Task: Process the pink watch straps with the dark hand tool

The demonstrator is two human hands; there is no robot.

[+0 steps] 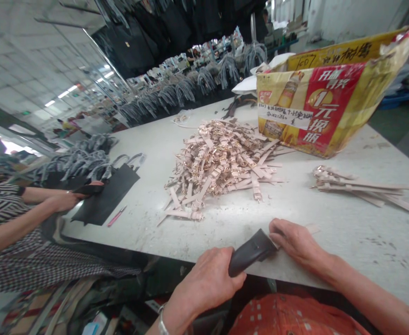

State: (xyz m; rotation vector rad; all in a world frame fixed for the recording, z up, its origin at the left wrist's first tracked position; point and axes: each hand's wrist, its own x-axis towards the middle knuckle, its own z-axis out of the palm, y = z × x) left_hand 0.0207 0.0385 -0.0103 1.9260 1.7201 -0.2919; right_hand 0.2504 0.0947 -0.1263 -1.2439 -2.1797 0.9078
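My left hand (215, 274), with a bracelet at the wrist, is closed round one end of a dark, flat leather piece (252, 251) at the table's front edge. The piece slants up to the right. At its far end my right hand (290, 237) has its fingers bent together; a pale strip shows partly beside this hand, and what the fingertips hold is too small to make out. Beyond my hands lies a large heap of pale pink straps with gold buckles (221, 160). A smaller bundle of such straps (361, 187) rests to the right.
A yellow and red carton (330, 111) stands at the table's (148, 186) back right. At the left, a person's hands (65, 200) hold a black item over a black panel (110, 195), near a pink pen (116, 217). Black bags (131, 46) hang behind.
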